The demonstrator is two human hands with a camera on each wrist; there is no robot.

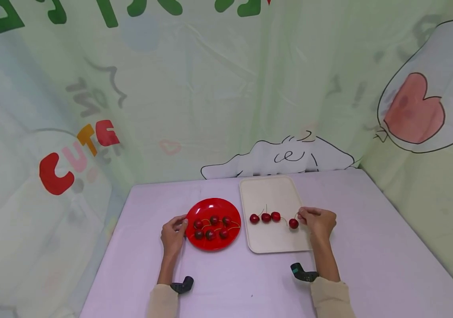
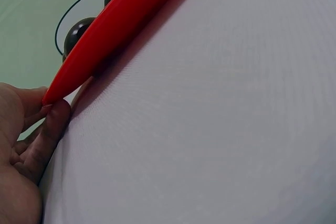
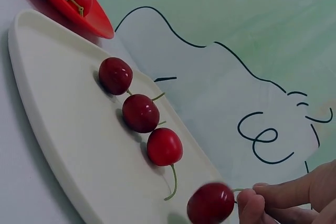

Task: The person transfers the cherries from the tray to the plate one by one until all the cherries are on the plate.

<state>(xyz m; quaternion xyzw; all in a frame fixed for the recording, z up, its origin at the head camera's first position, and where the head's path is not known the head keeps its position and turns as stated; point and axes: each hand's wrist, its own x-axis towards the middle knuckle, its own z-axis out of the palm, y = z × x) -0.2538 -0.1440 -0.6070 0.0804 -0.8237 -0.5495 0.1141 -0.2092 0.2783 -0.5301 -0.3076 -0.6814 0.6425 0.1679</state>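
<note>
My left hand (image 1: 173,234) pinches the left rim of a red plate (image 1: 213,244), thumb on top and a finger underneath, as the left wrist view shows. Several dark red cherries (image 1: 210,235) with stems lie on the plate. To its right is a cream rectangular tray (image 1: 270,192) with three cherries in a row, the middle cherry (image 3: 140,113) between two others. My right hand (image 1: 318,221) pinches the stem of another cherry (image 3: 211,203) at the tray's right side. A shadow lies below this cherry; whether it touches the tray I cannot tell.
A pale lilac cloth (image 1: 218,282) covers the table. Behind it hangs a printed curtain (image 1: 218,97), and the tray's far end lies close to it. Each wrist bears a black device, the left device (image 1: 183,285) and the right device (image 1: 303,273).
</note>
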